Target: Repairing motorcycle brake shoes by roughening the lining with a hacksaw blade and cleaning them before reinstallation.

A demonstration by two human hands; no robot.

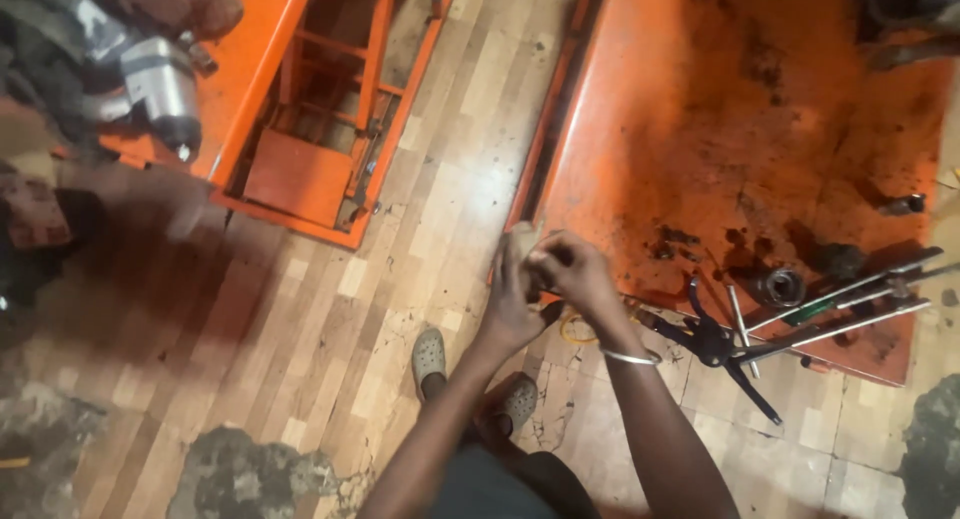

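Head view, looking down. The left hand (512,304) and right hand (572,271) meet above the near-left corner of a stained orange metal platform (700,109). The left hand's fingers are closed on a small pale object (524,241), which sticks up just above them; the right hand's fingertips are pinched narrow against the same object. What it is cannot be told, as the fingers hide most of it. A metal bangle (630,357) circles the right wrist.

To the right, on the near edge of the platform, lie a dark blue-handled puller or plier tool (715,344), several long metal rods (850,304) and a round bearing-like ring (782,286). A yellow ring (577,328) lies on the tiled floor (330,309) just below the hands. Two grey clogs (430,357) stand directly beneath.

Risks, as judged: the object is held in fingertips only, over open floor, so a slip would likely drop it near the feet, where it may roll under the platform. The platform looks oily; greasy fingers would weaken the pinch. The tool handles overhang the platform edge near the right forearm, and a sweep of the arm could knock them off.
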